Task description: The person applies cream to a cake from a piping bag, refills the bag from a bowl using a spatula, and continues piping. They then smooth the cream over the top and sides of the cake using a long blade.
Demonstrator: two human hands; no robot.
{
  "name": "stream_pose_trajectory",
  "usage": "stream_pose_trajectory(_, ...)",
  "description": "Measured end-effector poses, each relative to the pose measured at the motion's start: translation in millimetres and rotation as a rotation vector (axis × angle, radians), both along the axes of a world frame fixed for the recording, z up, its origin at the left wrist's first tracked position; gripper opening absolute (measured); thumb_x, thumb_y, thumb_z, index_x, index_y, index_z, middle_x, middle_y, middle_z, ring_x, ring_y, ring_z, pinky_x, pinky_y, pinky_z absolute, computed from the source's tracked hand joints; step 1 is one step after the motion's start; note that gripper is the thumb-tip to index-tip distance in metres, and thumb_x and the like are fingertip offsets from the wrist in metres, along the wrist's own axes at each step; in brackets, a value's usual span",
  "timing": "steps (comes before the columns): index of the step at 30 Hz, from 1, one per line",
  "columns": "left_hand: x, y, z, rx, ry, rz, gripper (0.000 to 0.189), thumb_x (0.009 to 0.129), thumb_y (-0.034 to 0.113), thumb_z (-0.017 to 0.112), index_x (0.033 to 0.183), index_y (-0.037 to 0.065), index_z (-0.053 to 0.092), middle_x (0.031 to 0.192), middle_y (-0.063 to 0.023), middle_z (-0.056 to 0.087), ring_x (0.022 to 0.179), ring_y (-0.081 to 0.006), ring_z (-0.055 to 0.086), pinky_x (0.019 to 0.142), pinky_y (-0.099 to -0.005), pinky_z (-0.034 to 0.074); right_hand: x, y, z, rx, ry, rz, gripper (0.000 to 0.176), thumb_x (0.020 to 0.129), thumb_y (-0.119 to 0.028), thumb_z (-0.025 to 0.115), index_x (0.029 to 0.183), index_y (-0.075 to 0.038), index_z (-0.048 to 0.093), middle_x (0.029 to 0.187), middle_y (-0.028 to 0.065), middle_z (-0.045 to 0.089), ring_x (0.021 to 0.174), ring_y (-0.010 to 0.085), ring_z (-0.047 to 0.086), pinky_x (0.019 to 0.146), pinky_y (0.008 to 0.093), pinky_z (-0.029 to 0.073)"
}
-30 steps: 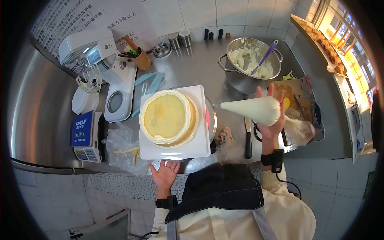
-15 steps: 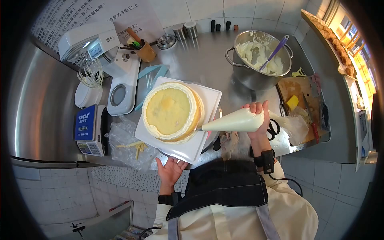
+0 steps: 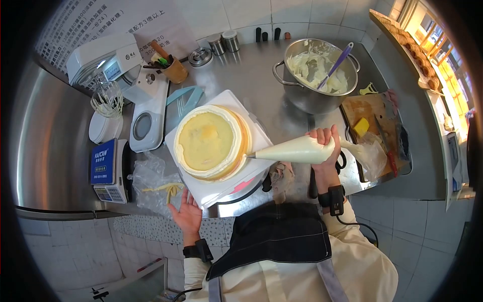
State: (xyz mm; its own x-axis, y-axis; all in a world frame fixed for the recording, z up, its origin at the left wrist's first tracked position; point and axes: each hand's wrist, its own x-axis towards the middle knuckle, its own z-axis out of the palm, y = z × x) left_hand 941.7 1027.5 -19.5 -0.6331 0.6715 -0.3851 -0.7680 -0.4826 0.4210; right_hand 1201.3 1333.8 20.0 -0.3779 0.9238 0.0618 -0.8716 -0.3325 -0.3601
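Observation:
A round layered cake (image 3: 207, 141) with white cream piped round its top rim and side sits on a square white board (image 3: 257, 135). My right hand (image 3: 325, 148) is wrapped round a piping bag (image 3: 287, 151) full of pale cream. The bag's metal nozzle (image 3: 250, 155) points left, its tip right at the cake's side. Palm up and fingers spread, my left hand (image 3: 187, 215) is at the board's near-left edge, holding nothing. Under the board's near side, part of a round turntable (image 3: 246, 192) shows.
A steel pot (image 3: 317, 75) of cream with a purple-handled spatula stands back right. Beside it lies a cutting board (image 3: 365, 113) with a knife. A stand mixer (image 3: 110, 65), a scale (image 3: 109, 173) and a plastic bag (image 3: 153, 183) are on the left. A crumpled cloth (image 3: 282, 181) lies near the front edge.
The board and cake have turned clockwise. My left hand has moved left along the board's near edge. My right hand keeps the piping bag nozzle at the cake's side. The view has shifted slightly.

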Motion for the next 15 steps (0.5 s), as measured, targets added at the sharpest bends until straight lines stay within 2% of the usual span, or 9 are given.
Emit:
stream_pose_trajectory(1,4.1,-0.4,0.7,0.001,0.000,0.000,0.087,0.077,0.070,0.033,0.128,-0.001,0.030,0.119,-0.0192,0.043,0.115,-0.0321,0.037,0.100,-0.0464,0.027,0.3,1.3,-0.4,0.016,0.017,0.006,0.048,0.095,-0.031,0.025,0.052,-0.013,0.034,0.051,0.0000,0.035,0.064,0.0167,0.042,0.079,0.0349,0.038)
stream_pose_trajectory(3,16.7,-0.6,3.3,-0.041,-0.070,-0.355,0.087,0.078,0.070,0.032,0.127,-0.001,0.030,0.119,-0.0198,0.043,0.116,-0.0333,0.037,0.101,-0.0483,0.024,0.4,2.3,1.0,0.008,0.005,-0.003,0.048,0.095,-0.031,0.025,0.051,-0.014,0.035,0.050,-0.0001,0.035,0.062,0.0163,0.040,0.078,0.0340,0.038)
stream_pose_trajectory(6,29.3,4.9,15.0,-0.074,-0.034,-0.434,0.087,0.077,0.071,0.032,0.127,-0.002,0.031,0.121,-0.0203,0.041,0.116,-0.0331,0.037,0.100,-0.0485,0.025,0.2,3.4,4.8,-0.056,-0.011,-0.038,0.050,0.094,-0.032,0.028,0.048,-0.014,0.033,0.046,0.0006,0.033,0.055,0.0164,0.038,0.072,0.0331,0.038)
stream_pose_trajectory(7,24.2,3.5,9.2,-0.072,-0.037,-0.437,0.087,0.077,0.071,0.032,0.127,-0.002,0.031,0.121,-0.0203,0.041,0.116,-0.0331,0.037,0.100,-0.0485,0.025,0.9,3.9,5.7,-0.109,-0.014,-0.062,0.051,0.094,-0.032,0.030,0.046,-0.014,0.031,0.044,0.0013,0.032,0.051,0.0169,0.036,0.067,0.0331,0.039)
stream_pose_trajectory(9,4.1,-4.9,-7.8,-0.039,-0.111,-0.204,0.087,0.077,0.071,0.032,0.127,-0.001,0.032,0.123,-0.0207,0.040,0.116,-0.0330,0.037,0.100,-0.0479,0.026,3.4,4.6,7.5,-0.099,-0.011,-0.056,0.051,0.094,-0.032,0.030,0.046,-0.014,0.031,0.044,0.0013,0.032,0.050,0.0164,0.035,0.066,0.0328,0.039)
stream_pose_trajectory(12,-9.5,-8.5,-11.0,0.118,-0.127,-0.104,0.087,0.077,0.071,0.032,0.129,0.000,0.029,0.124,-0.0207,0.039,0.116,-0.0326,0.037,0.099,-0.0471,0.027,6.2,4.9,13.3,-0.102,0.004,-0.051,0.052,0.094,-0.032,0.029,0.045,-0.014,0.031,0.043,0.0013,0.033,0.048,0.0155,0.033,0.063,0.0316,0.038)
stream_pose_trajectory(15,-9.4,-7.8,-5.8,0.114,-0.037,-0.107,0.087,0.078,0.070,0.033,0.129,0.000,0.029,0.126,-0.0207,0.037,0.117,-0.0321,0.037,0.099,-0.0470,0.027,10.0,5.9,14.5,-0.094,0.021,-0.044,0.053,0.094,-0.031,0.029,0.044,-0.014,0.030,0.042,0.0012,0.033,0.047,0.0150,0.032,0.059,0.0300,0.036)
